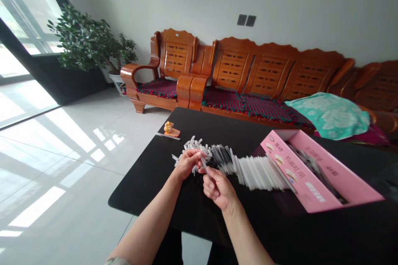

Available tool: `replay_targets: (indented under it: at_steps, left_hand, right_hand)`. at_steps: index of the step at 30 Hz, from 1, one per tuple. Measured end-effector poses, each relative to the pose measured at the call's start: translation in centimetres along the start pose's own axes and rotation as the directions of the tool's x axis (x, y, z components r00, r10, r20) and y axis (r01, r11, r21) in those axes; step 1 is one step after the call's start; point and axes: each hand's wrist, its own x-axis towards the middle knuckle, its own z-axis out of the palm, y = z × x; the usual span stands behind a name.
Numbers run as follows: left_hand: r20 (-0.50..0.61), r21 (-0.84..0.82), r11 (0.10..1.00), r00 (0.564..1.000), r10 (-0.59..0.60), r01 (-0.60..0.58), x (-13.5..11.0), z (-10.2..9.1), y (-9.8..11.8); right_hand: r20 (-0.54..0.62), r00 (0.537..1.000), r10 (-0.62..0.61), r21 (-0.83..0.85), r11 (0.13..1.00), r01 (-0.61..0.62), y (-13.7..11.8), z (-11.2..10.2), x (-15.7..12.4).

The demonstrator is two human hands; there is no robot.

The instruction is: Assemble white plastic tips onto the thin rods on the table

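Between my two hands is a slim whitish pen [204, 163], slanted over the near part of the black table. My left hand [187, 164] pinches its far end with thumb and fingers, and my right hand [220, 187] grips the near end, so much of it is covered. Just beyond my left hand lies a loose heap of short white pen caps [193, 144]. Dark, thin pen refills [221, 157] lie side by side beyond my right hand. To their right runs a row of translucent white pen barrels [259, 172].
A pink open box [314, 178] with dark thin items inside stands at the right on the black table [146, 186]. A small yellow figurine [168, 127] on an orange base and a thin stick [168, 136] are near the far left corner. Behind is a wooden sofa [261, 70].
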Motion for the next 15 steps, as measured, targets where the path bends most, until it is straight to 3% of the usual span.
replay_targets:
  at_steps: [1, 3, 4, 6, 8, 9, 10, 11, 14, 15]
  left_hand:
    - [-0.023, 0.020, 1.000, 1.000, 0.017, -0.016, 0.0, 0.0, -0.1]
    - [-0.063, 0.049, 0.998, 0.997, 0.041, -0.038, 0.1, -0.1, -0.3]
    - [-0.079, 0.055, 0.997, 0.996, 0.050, -0.046, 0.2, -0.1, -0.4]
    - [-0.110, 0.055, 0.997, 0.992, 0.062, -0.057, 0.4, -0.1, -0.6]
    - [-0.138, 0.045, 0.997, 0.988, 0.071, -0.065, 0.5, -0.1, -0.7]
    - [-0.143, 0.038, 0.997, 0.987, 0.070, -0.066, 0.6, -0.1, -0.7]
    - [-0.139, 0.026, 0.998, 0.988, 0.066, -0.063, 0.6, -0.1, -0.6]
    - [-0.125, 0.011, 0.998, 0.991, 0.056, -0.055, 0.6, -0.2, -0.5]
    - [-0.063, -0.038, 0.999, 0.998, 0.022, -0.024, 0.4, -0.2, -0.1]
    - [-0.047, -0.047, 0.999, 0.999, 0.015, -0.018, 0.3, -0.2, -0.1]
  right_hand:
    - [-0.036, 0.999, -0.029, -0.039, 0.999, 0.028, 0.1, 0.1, 0.1]
    - [-0.129, 0.977, -0.173, -0.270, 0.954, 0.133, 0.1, 0.3, 0.1]
    - [-0.161, 0.945, -0.285, -0.439, 0.878, 0.190, 0.0, 0.5, 0.0]
    - [-0.154, 0.846, -0.510, -0.745, 0.622, 0.240, -0.2, 0.8, -0.1]
    - [-0.117, 0.762, -0.637, -0.887, 0.412, 0.209, -0.5, 1.2, -0.2]
    - [-0.116, 0.747, -0.655, -0.903, 0.382, 0.195, -0.5, 1.3, -0.2]
    - [-0.125, 0.759, -0.639, -0.892, 0.407, 0.196, -0.6, 1.4, -0.3]
    - [-0.144, 0.796, -0.588, -0.849, 0.486, 0.206, -0.6, 1.5, -0.3]
    - [-0.155, 0.957, -0.246, -0.516, 0.846, 0.134, -0.8, 1.5, -0.2]
    - [-0.118, 0.984, -0.134, -0.386, 0.919, 0.079, -0.8, 1.5, -0.2]
